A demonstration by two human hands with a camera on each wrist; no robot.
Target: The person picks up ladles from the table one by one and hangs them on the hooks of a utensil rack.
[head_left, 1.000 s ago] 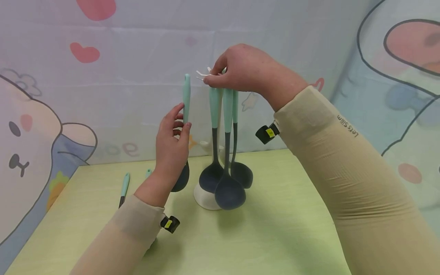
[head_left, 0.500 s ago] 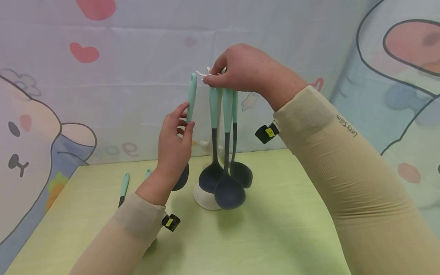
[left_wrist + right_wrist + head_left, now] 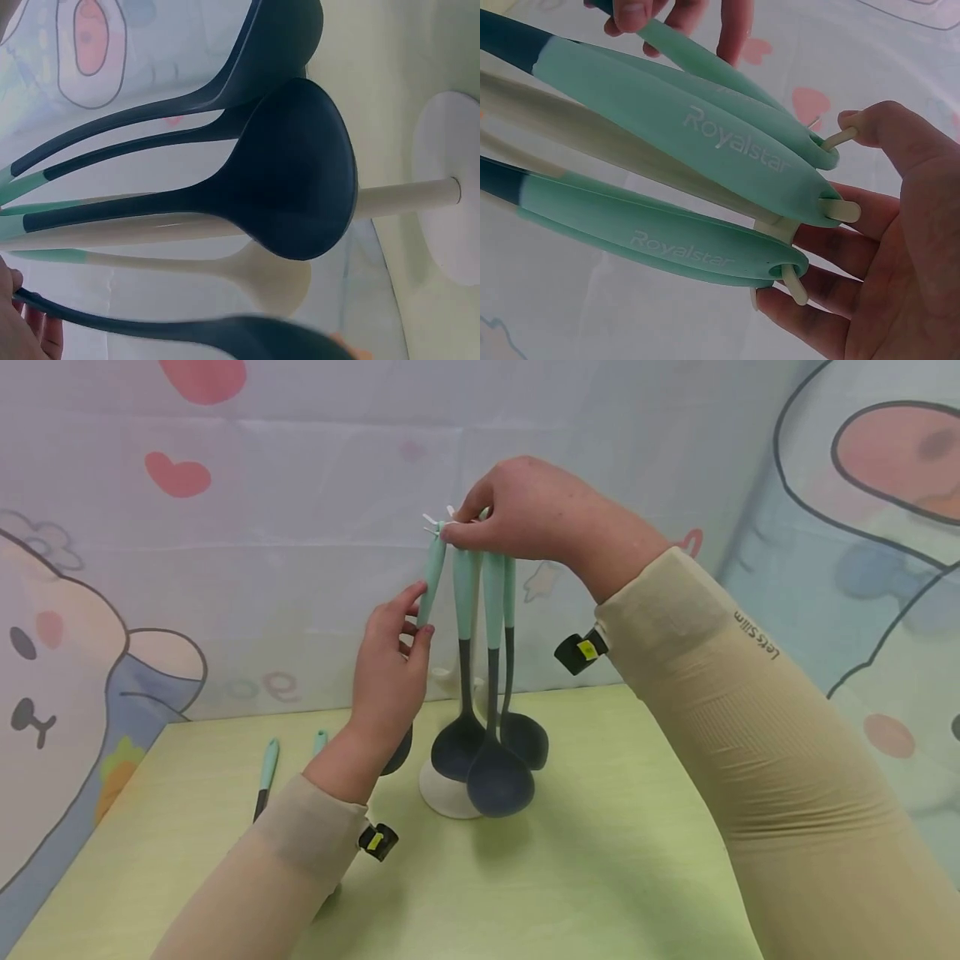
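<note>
A white utensil rack [image 3: 447, 793] stands mid-table with three dark ladles [image 3: 500, 778] hanging by teal handles [image 3: 697, 142] from its white hooks [image 3: 840, 211]. My left hand [image 3: 415, 625] pinches the teal handle [image 3: 432, 578] of another dark utensil [image 3: 225, 334] and holds it upright beside the rack, its top end against a hook [image 3: 838, 138]. Above, my right hand [image 3: 459, 527] grips the top of the rack, fingertips [image 3: 877, 124] on that hook. The held utensil's head is mostly hidden behind my left wrist in the head view.
Two more teal-handled utensils [image 3: 264, 774] [image 3: 320, 742] lie on the green table [image 3: 600, 877] at the left, partly hidden by my left forearm. A cartoon-printed cloth [image 3: 150, 568] hangs close behind the table. The rack's pole [image 3: 409, 199] rises from a round base [image 3: 454, 187].
My left hand has carried its utensil to the right, from well clear of the rack to the hook under my right fingertips. The right hand has stayed on the rack top.
</note>
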